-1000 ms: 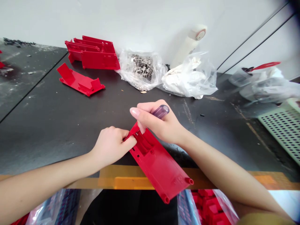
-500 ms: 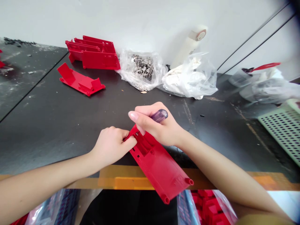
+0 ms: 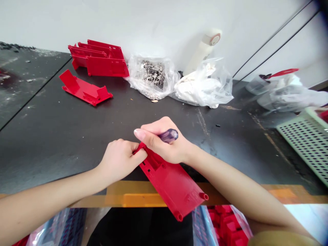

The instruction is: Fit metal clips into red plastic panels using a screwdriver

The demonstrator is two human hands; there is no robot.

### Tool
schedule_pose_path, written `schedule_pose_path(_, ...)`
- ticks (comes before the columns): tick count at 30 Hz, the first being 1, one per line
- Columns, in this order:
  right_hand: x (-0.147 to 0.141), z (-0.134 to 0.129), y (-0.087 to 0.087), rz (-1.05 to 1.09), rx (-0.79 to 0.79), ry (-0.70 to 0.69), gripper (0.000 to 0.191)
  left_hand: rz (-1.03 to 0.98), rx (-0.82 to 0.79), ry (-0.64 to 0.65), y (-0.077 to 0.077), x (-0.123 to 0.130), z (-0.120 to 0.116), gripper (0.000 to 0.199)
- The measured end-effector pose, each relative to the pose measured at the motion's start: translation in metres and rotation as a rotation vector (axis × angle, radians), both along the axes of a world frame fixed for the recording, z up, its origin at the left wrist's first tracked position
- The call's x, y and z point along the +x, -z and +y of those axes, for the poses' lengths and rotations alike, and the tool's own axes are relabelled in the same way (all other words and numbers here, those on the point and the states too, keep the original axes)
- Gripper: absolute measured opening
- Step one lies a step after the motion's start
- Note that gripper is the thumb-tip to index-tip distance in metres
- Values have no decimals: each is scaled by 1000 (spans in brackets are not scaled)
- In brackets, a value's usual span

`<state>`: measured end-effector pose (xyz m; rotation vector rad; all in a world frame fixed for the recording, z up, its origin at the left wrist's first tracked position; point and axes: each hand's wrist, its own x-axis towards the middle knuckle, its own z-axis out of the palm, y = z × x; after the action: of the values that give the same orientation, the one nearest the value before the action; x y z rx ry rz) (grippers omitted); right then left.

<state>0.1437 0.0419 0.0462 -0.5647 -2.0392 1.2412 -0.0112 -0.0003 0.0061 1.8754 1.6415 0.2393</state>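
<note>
A red plastic panel (image 3: 174, 186) with round posts at its near corners lies slanted over the table's front edge. My left hand (image 3: 123, 159) pinches its far left end between thumb and fingers. Above the same end, my right hand (image 3: 164, 140) is wrapped round a tool with a dark translucent purple handle (image 3: 169, 136). The tool's working tip is hidden beneath the hand, so its kind does not show. Small slots (image 3: 148, 170) run along the panel's left side, beside a recessed part near my fingers.
Several red panels (image 3: 102, 65) stand at the back left, with another red panel (image 3: 85, 90) in front. Beside them are a bag of small metal clips (image 3: 153, 73), a bag of white material (image 3: 202, 85) and a pale bottle (image 3: 202, 51). A green basket (image 3: 304, 133) sits at right.
My right hand has shifted slightly left and down over the panel's far end, covering more of the recess. My left hand keeps its grip. The whole view has moved a little.
</note>
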Motion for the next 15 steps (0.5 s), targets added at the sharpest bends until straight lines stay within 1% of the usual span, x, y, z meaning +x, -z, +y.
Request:
schedule_pose_path(7,0,1,2,35,-40,-13,44,-3,-13,9,-1,-1,-1,37)
schedule_pose_path(11,-2,1,2,-5,-51,-6,45,9,2,19,-2,-2,-2,38)
schedule_pose_path(13,-3,4,3,-31,-103,17,47,16,5,28,-3,-2,-2,38)
schedule_pose_path(15,-1,8,2,5,-185,66,50,24,4,39,-5,-1,-2,39)
